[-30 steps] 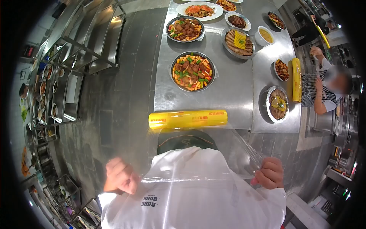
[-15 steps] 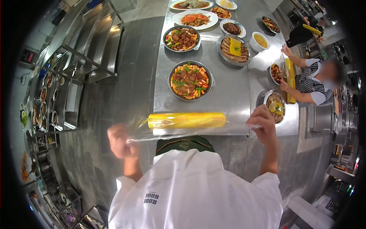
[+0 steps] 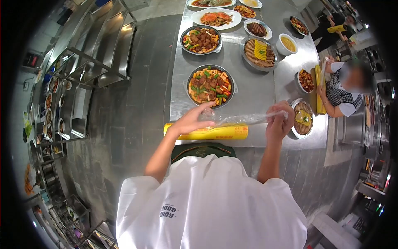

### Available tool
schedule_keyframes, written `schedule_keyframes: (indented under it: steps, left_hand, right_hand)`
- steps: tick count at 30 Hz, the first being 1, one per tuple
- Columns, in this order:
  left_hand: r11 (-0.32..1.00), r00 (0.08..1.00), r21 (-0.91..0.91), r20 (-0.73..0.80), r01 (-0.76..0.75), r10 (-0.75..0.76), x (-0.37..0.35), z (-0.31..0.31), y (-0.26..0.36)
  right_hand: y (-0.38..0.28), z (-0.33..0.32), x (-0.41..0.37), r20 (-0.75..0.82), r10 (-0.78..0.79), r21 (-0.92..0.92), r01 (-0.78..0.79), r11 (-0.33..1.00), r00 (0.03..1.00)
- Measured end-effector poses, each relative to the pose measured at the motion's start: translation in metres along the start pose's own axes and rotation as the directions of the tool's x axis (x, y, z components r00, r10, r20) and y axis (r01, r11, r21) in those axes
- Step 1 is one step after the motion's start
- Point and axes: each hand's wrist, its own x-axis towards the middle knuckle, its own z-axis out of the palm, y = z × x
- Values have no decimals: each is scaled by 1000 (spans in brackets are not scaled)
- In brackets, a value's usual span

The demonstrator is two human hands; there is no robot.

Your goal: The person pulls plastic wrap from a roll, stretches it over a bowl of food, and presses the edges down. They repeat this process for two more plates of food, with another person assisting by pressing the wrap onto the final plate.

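Note:
A yellow roll of cling film (image 3: 215, 132) lies along the near edge of the steel table (image 3: 253, 95). A clear sheet of cling film (image 3: 244, 119) stretches above the roll between my hands. My left hand (image 3: 191, 121) pinches its left end, just in front of the round pan of mixed stir-fry (image 3: 210, 81). The sheet's right end is gripped by my right hand (image 3: 279, 122), beside a steel dish of sliced meat (image 3: 302, 117).
Several more plates and pans of food fill the far table, among them a meat pan (image 3: 201, 39) and a soup bowl (image 3: 287, 43). A co-worker (image 3: 346, 89) at the right handles another yellow roll (image 3: 319, 89). Steel racks with dishes (image 3: 54, 103) stand at the left.
My hands rose from near my chest and moved forward over the table, carrying the sheet from below the roll to above it. My left hand swung right, toward the stir-fry pan.

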Motion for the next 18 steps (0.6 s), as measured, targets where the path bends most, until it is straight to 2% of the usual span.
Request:
schedule_keyframes:
  steps: [1,2,3,5,6,7,9,11,13,14,15,16,17,18]
  left_hand:
    - [999,999,-14,-27,32,-32,5,-1,9]
    - [998,997,-28,-54,62,-63,9,-3,14]
    - [998,997,-30,-52,58,-60,9,-6,3]
    - [981,984,-123,-85,147,-158,1,-12,-27]
    - [981,969,-178,-218,80,-119,-6,-12,-20]
    - [980,969,-179,-217,81,-119,-9,-14,-17]
    - [990,923,-134,-385,-44,-11,-18,-23,-10]
    - [994,915,-112,-400,1,-47,-24,-29,0]
    - [999,865,-19,-500,40,-44,-28,-22,18]
    - [995,885,100,-464,14,34,-32,-16,13]
    - [995,886,97,-463,17,30,-34,-10,14]
    - [951,873,284,-423,-126,242,-35,-3,16]
    - [852,830,454,-344,-263,439,-35,3,17]
    - [870,870,442,-316,-217,377,-36,8,17]
  right_hand:
    - [0,-2,1,19,23,69,-24,997,1000]
    - [0,-3,1,19,23,63,-24,998,1000]
    - [-1,-3,1,-17,45,40,-44,998,999]
    - [-2,-6,0,-54,69,15,-69,998,996]
    - [-3,-8,1,-43,110,11,-110,994,993]
    - [-4,-9,2,-33,150,7,-150,989,988]
    - [-7,-7,4,-86,211,-4,-213,977,974]
    - [-9,-4,5,-139,272,-10,-276,961,952]
    - [-14,0,6,-180,331,48,-327,944,926]
    - [-15,1,5,-179,336,47,-333,942,925]
    - [-14,2,5,-169,320,46,-317,947,932]
    - [-14,2,6,-160,302,44,-298,953,940]
    - [-14,2,6,-160,302,42,-299,953,940]
    - [-14,1,6,-135,270,7,-272,962,953]
